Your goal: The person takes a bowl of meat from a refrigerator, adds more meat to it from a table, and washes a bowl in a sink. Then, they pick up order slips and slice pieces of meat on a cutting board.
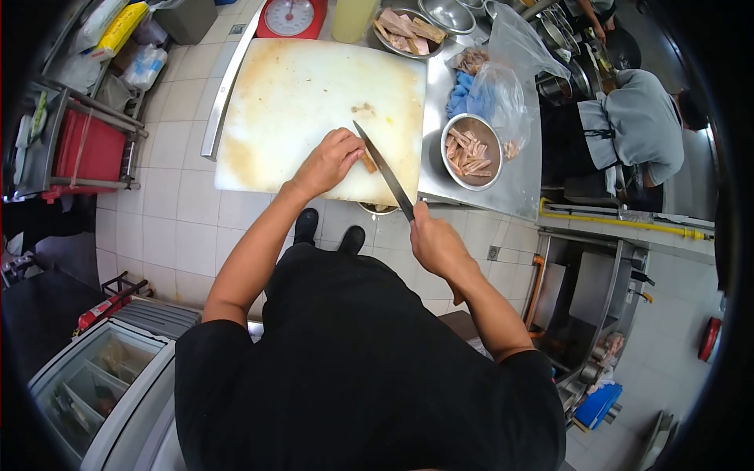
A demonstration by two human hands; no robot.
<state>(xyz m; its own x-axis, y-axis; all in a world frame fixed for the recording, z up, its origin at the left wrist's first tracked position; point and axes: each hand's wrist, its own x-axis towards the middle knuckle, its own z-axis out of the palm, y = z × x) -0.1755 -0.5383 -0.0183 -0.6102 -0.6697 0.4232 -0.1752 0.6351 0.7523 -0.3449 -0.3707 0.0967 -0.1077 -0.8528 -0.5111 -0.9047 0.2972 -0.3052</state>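
My right hand (433,242) is wrapped round the handle of a long kitchen knife (385,170), its blade slanting up and left over the near right part of a white cutting board (290,94). My left hand (331,162) is curled on the board, fingertips closed on a small brownish strip of meat (368,162) lying against the blade. To the right of the board, a steel bowl (496,157) holds several cut pinkish strips (469,151). Behind the board, another steel bowl (434,53) holds larger meat slabs (408,33).
A red scale (290,17) and a yellowish container (351,20) stand behind the board. Plastic bags (503,102) and a blue cloth-like bundle (465,94) lie on the steel table (514,188). A co-worker (632,125) bends over at the right. A glass-topped freezer (102,385) stands lower left.
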